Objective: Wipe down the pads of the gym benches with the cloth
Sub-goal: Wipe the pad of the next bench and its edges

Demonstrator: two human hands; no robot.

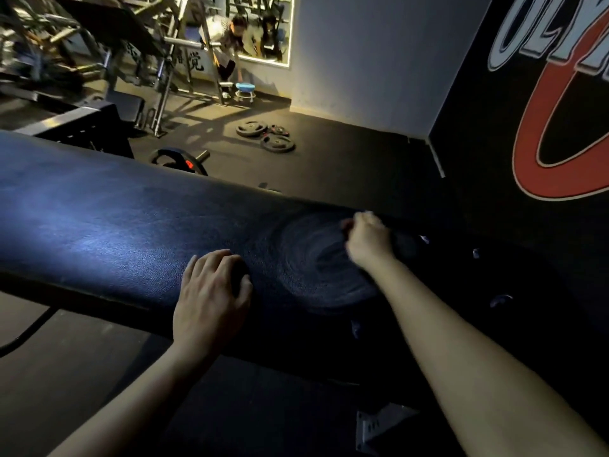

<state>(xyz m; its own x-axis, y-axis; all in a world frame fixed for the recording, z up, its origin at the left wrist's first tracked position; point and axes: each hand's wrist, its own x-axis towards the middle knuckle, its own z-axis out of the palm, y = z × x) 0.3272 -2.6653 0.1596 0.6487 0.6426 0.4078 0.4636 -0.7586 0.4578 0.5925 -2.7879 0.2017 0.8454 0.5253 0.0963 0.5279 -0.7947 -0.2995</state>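
Observation:
A long dark padded bench runs across the view from upper left to lower right. My left hand rests flat on the pad near its front edge, fingers relaxed. Farther right, my right hand is curled into a fist at the pad's far edge and grips a dark cloth that is hard to tell from the black pad. Pale swirled wipe marks lie on the pad just left of and below that hand.
Weight plates lie on the black floor beyond the bench, and a loaded barbell end sits closer. A rack, a blue stool and a person stand at the back. A painted wall rises at right.

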